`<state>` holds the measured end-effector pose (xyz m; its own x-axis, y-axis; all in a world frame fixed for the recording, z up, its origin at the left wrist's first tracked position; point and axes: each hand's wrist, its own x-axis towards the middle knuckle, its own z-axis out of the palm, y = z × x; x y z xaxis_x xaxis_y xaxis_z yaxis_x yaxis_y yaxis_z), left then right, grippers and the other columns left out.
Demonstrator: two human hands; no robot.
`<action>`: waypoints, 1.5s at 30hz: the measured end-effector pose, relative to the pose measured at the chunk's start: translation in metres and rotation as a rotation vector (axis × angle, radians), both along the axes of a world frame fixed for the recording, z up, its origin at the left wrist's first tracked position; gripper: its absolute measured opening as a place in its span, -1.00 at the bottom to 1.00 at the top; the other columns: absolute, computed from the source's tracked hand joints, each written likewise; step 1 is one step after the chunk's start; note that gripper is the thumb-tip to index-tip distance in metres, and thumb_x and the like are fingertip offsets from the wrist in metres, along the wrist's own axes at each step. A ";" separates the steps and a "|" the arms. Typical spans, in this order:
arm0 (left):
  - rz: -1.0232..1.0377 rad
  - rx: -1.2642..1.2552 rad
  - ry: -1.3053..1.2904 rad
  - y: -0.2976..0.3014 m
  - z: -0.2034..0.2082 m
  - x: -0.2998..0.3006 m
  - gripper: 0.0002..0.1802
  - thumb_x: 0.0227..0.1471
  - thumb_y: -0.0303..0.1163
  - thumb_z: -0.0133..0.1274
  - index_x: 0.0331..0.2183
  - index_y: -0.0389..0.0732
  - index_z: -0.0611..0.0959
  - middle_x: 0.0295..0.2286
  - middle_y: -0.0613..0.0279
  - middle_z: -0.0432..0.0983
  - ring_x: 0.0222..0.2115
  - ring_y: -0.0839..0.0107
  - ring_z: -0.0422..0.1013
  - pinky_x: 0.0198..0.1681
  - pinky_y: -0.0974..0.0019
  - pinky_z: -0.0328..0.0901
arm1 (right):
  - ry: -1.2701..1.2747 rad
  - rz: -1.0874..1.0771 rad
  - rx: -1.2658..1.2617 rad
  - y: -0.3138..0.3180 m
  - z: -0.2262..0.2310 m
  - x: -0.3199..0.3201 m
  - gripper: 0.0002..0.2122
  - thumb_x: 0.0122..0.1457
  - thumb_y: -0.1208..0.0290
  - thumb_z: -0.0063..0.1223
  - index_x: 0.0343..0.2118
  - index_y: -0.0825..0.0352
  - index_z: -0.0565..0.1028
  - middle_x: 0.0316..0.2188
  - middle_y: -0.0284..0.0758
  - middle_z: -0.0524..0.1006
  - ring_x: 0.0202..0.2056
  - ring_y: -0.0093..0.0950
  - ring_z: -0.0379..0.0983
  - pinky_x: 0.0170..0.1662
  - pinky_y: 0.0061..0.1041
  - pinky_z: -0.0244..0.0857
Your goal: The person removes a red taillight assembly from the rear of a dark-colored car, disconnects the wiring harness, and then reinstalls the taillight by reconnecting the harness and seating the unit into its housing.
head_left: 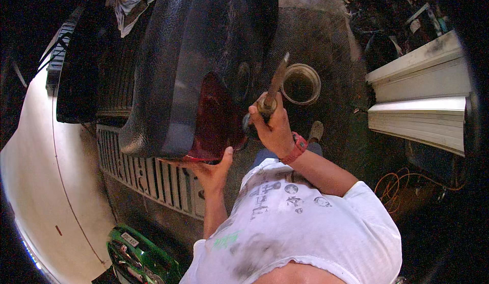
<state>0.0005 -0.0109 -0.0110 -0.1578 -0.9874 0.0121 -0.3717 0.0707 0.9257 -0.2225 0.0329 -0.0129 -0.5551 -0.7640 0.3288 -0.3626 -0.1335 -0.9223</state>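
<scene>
A large dark textured panel (168,80) stretches away from me, with a deep-red glossy part (211,123) at its near right corner. My left hand (211,174) grips the lower edge of that red part, thumb up on its side and fingers beneath, partly hidden. Closed around the handle of a tool with a long brownish blade (277,77) is my right hand (275,131), to the right of the red part. The blade points up and away, its pale tip apart from the panel. A red band circles my right wrist.
A round bucket (300,84) with a pale rim stands on the dark floor beyond my right hand. White ribbed panels (417,111) are at the right, near an orange cord (392,187). A slotted metal panel (153,174) lies left; a green vehicle (140,256) is lower left.
</scene>
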 end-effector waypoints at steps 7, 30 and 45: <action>0.046 -0.156 -0.038 -0.002 -0.021 0.009 0.31 -0.14 -0.43 0.53 0.40 -0.30 -0.04 0.33 -0.07 0.08 0.30 0.14 0.11 0.42 0.04 -0.01 | -0.159 0.036 0.118 0.000 0.000 0.002 -0.61 0.32 0.30 0.16 0.01 0.47 0.30 -0.41 -0.03 0.61 -0.29 0.04 0.60 -0.27 -0.06 0.46; 0.032 -0.262 -0.066 0.008 -0.004 -0.017 0.42 -0.23 -0.32 0.56 0.37 -0.34 -0.13 0.31 -0.16 0.00 0.29 0.08 0.06 0.42 0.03 -0.03 | -0.047 0.235 0.319 0.012 -0.010 -0.018 -0.58 0.32 0.23 0.19 0.04 0.43 0.33 -0.25 0.01 0.64 -0.22 0.07 0.59 -0.14 -0.07 0.44; 0.033 -0.358 -0.144 0.025 0.052 -0.140 0.89 -0.46 -0.01 0.60 0.31 -0.41 -0.62 0.36 -0.42 -0.61 0.42 -0.19 -0.55 0.47 -0.18 -0.45 | -0.068 0.248 0.259 0.022 0.017 -0.126 -0.66 0.34 0.39 0.16 0.06 0.44 0.37 -0.14 -0.09 0.58 -0.10 -0.12 0.53 0.04 -0.24 0.37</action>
<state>-0.1392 0.0139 0.0413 -0.1513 -0.9291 0.3373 -0.5032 0.3661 0.7828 -0.3482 0.0547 0.0037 -0.3560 -0.9314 0.0758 -0.2856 0.0312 -0.9579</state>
